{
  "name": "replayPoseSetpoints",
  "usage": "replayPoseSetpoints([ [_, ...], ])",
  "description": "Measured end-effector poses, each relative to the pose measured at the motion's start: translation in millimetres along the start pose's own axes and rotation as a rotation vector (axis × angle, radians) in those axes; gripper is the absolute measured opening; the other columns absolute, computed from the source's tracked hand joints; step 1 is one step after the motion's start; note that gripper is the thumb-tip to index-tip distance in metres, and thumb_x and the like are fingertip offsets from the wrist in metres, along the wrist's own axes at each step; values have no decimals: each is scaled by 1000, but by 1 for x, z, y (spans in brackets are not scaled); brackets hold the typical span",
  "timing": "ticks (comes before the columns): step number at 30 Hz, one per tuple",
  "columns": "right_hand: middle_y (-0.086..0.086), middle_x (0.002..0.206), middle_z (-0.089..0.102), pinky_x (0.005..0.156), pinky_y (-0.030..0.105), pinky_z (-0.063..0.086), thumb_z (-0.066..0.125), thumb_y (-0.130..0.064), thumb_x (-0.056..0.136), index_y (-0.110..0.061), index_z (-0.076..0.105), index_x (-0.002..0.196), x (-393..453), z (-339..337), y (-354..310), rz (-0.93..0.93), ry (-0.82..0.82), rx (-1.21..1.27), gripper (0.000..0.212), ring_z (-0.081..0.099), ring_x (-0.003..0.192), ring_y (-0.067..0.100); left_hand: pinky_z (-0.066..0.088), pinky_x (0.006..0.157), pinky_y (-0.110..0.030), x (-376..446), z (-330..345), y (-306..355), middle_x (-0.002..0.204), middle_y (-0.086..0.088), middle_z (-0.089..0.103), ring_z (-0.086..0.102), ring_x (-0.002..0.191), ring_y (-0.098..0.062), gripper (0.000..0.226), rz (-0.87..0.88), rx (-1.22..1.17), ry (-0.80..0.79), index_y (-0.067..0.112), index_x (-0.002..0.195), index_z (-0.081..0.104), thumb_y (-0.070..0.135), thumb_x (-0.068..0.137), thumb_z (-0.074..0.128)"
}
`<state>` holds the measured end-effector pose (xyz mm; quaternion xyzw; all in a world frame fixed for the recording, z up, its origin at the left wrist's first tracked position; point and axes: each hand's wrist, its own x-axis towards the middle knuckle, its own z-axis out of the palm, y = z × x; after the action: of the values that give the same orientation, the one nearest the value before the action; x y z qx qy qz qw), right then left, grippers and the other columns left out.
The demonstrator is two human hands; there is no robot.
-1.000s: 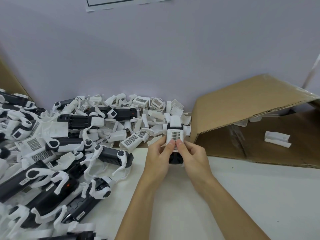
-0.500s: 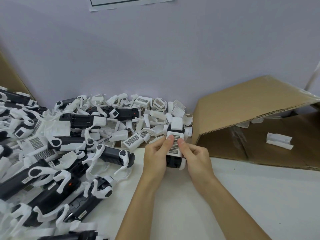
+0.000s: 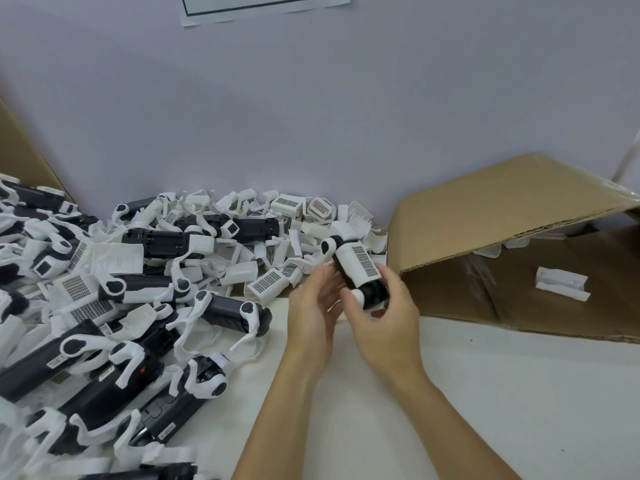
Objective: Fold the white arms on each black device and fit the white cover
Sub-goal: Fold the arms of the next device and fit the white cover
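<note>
Seemingly finished, a black cylindrical plastic device (image 3: 360, 271) wearing its white barcoded cover (image 3: 358, 263) sits gripped in the curled right hand (image 3: 384, 320) fingers, left hand (image 3: 313, 306) fingers relaxed open beside it, likely next bound for the brown cardboard box (image 3: 519, 237) beyond the fingers.

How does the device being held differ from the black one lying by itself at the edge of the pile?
The held device wears a white cover with barcode labels; the lying device shows its bare dark body. The held one's arms sit tucked in, while the lying one's white arms splay outward. The held one is lifted and tilted in the right hand; the other rests on the table. Both have dark bodies with white arms.
</note>
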<state>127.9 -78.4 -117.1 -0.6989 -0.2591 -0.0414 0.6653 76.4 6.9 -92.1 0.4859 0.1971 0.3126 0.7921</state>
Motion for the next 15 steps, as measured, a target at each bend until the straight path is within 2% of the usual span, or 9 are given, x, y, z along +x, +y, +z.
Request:
replayPoseSetpoints([
  [2,-16,108,68,85,15,50,72,-36,84,-22,63,120,3,-6,-3,38,65,82,40,62,103,-1,53,53,-25,-1,-1,1,75,-13,75,70,62,-22,44,91,133,170,-2,85,73,27,104,46],
  [3,-17,98,69,78,12,48,68,-40,83,-23,66,115,5,-10,-4,57,70,114,37,64,95,0,49,45,-26,-1,-3,2,64,-10,71,63,51,-21,45,146,183,277,-1,74,69,27,103,50],
  [4,-17,88,69,71,11,47,63,-44,82,-24,68,109,6,-13,-4,71,53,140,33,65,86,4,46,45,-27,1,-7,3,60,-6,67,59,49,-20,42,211,217,364,2,71,67,27,102,52],
  [6,-14,71,65,62,16,45,58,-43,82,-27,69,94,9,-19,-2,74,-5,176,23,63,71,14,52,64,-37,4,-12,4,75,1,67,61,70,-17,26,307,246,417,13,82,66,27,101,55],
  [7,-13,68,63,59,19,45,58,-41,82,-26,69,90,10,-21,-1,75,-33,194,20,61,66,15,52,75,-39,4,-11,4,87,3,67,63,84,-17,19,301,238,372,19,89,66,27,101,54],
  [8,-12,67,63,57,22,46,58,-39,83,-23,70,89,11,-22,0,82,-59,213,21,60,62,15,52,81,-39,4,-11,4,94,4,68,63,92,-18,16,266,216,295,23,94,67,28,101,53],
  [11,-10,70,64,56,32,48,57,-37,83,-16,71,92,12,-22,1,94,-126,221,27,60,58,14,57,70,-33,2,-8,4,102,6,68,65,93,-21,12,148,152,118,27,107,66,30,98,59],
  [13,-10,74,66,57,37,53,57,-37,84,-15,71,96,11,-22,2,103,-136,232,29,60,60,13,57,63,-26,2,-7,3,111,-1,69,67,97,-24,28,155,165,121,24,123,63,28,95,64],
  [15,-11,79,67,59,40,54,57,-38,84,-16,71,102,11,-22,1,123,-149,260,31,61,64,13,55,64,-23,3,-8,2,115,-6,70,67,96,-23,35,183,159,142,19,128,61,28,95,66],
])
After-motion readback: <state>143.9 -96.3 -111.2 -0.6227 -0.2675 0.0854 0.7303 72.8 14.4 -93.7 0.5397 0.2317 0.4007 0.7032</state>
